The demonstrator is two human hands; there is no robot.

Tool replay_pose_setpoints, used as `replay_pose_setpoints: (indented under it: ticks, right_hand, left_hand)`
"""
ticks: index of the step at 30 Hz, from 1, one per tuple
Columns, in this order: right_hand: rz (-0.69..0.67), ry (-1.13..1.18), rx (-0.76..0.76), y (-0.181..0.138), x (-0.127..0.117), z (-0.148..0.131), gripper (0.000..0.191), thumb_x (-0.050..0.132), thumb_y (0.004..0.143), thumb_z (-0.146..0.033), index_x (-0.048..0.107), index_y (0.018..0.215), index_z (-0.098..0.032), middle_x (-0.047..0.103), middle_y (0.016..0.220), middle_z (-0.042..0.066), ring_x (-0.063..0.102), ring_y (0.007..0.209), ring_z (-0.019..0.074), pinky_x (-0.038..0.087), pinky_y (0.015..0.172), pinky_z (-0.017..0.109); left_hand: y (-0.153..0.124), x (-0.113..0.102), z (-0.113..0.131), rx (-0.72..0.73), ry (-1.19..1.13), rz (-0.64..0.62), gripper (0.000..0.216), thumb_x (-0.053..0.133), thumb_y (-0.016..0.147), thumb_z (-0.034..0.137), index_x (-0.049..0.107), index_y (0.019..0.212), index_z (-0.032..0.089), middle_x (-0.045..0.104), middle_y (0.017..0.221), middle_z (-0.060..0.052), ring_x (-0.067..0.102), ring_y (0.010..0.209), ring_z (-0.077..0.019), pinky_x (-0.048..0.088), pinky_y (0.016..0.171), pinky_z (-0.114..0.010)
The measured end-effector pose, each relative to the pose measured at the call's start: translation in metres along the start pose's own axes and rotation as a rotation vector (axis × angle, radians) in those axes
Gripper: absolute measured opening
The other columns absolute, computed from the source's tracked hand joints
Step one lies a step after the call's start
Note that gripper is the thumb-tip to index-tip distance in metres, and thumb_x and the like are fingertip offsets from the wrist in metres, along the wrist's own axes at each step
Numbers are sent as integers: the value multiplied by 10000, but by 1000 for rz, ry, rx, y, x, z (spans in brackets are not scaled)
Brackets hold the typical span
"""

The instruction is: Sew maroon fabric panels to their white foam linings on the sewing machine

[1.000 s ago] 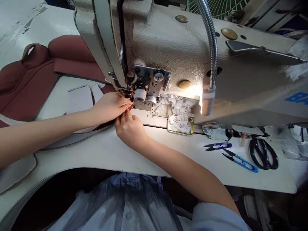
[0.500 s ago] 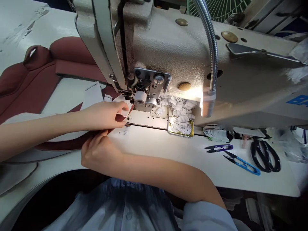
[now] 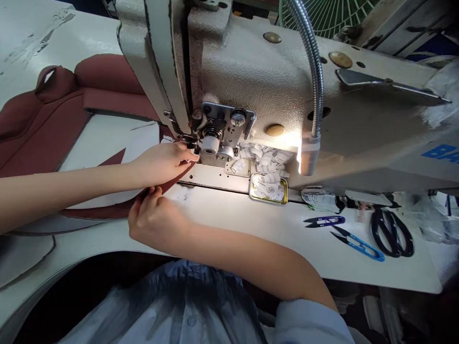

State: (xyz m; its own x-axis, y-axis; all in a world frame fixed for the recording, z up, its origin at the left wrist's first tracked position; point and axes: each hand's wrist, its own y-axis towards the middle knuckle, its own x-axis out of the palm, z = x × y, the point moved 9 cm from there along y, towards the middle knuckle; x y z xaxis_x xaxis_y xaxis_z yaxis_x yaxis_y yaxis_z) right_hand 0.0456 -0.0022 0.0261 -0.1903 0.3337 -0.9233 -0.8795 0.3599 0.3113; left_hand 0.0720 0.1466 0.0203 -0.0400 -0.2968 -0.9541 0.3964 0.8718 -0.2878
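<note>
My left hand (image 3: 163, 162) rests on a maroon fabric piece (image 3: 107, 210) with a white backing, fingers pressed together right at the needle area of the sewing machine (image 3: 251, 76). My right hand (image 3: 152, 217) lies just below it, pinching the near edge of the same maroon strip on the white table (image 3: 251, 229). Whatever sits under the left fingertips at the presser foot is hidden.
More maroon upholstery pieces (image 3: 53, 110) lie at the back left. A small tin of white labels (image 3: 268, 187) sits under the lamp (image 3: 308, 153). Purple snips (image 3: 324, 221), blue snips (image 3: 358, 243) and black scissors (image 3: 392, 231) lie to the right.
My right hand came away from the needle down and left to the fabric's near edge. My left hand slid back up to the presser foot. The fabric shifted under the machine.
</note>
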Motion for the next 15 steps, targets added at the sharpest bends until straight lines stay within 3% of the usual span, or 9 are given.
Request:
replay_pose_setpoints:
  ticks: [5,9,15]
  right_hand:
    - [30,66,1,-7,2,5,335,404,904,36,682,1090,50,723,1027,294,741,901,301,517,503,294]
    - [63,100,10,-12,1,11,315,408,908,23,689,1049,44,719,1011,305,741,891,322,487,477,283]
    - [7,147,-25,-27,5,22,346,363,971,-50,668,1120,19,669,1128,336,726,988,337,533,562,324]
  left_hand:
    - [-2,3,3,46,102,-30,408,410,951,298,656,1275,275,688,1073,-82,677,860,-253,476,698,-328]
    - [-5,3,6,69,121,-61,443,425,886,171,647,1264,236,687,1007,-90,668,827,-253,459,682,-335]
    - [-1,1,8,102,153,-10,338,408,873,128,693,1033,211,683,937,-78,637,812,-245,415,660,-326]
